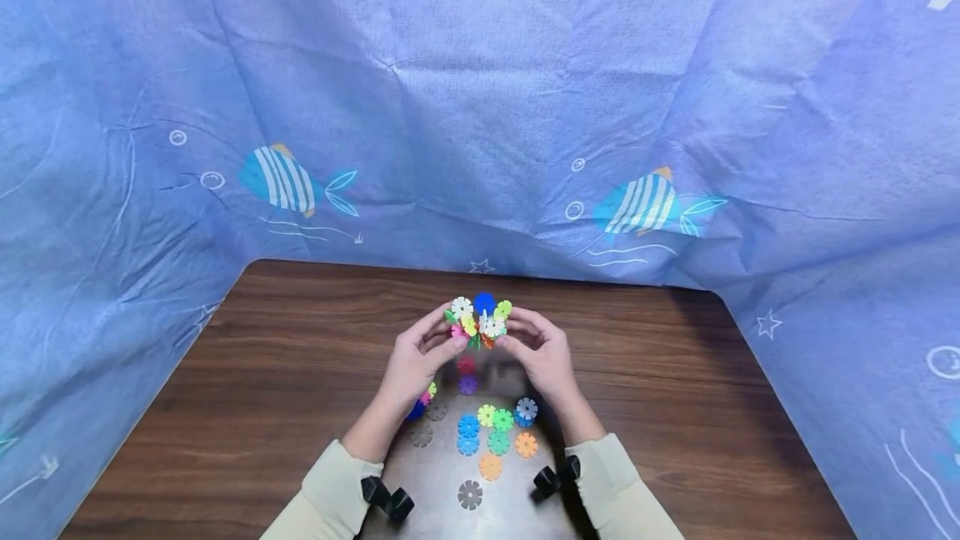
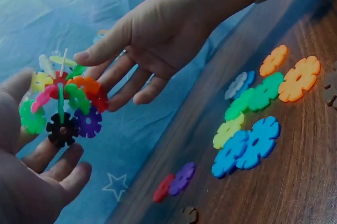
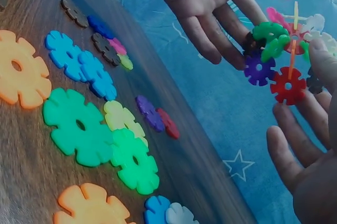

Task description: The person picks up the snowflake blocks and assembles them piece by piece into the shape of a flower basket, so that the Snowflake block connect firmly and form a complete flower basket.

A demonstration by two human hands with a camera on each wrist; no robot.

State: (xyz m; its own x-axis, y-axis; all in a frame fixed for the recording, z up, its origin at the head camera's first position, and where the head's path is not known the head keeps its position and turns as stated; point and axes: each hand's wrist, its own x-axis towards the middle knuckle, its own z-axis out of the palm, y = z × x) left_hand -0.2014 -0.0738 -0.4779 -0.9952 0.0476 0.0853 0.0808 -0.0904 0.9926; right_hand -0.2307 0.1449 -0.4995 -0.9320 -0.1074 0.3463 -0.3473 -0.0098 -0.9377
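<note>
Head view: from where I stand, the left hand (image 1: 427, 352) and the right hand (image 1: 542, 352) both hold a cluster of slotted discs (image 1: 492, 327) between thumb and fingers, above the worktop (image 1: 660, 390). Left wrist: a black disc (image 2: 61, 136) sits at the cluster's edge by the left fingertips; squeezing too hard might pop it loose. Right wrist: a red disc (image 3: 287, 95) juts out beside the right fingers; an uneven pull could slip its slot, dropping it near the loose discs (image 3: 66, 134).
</note>
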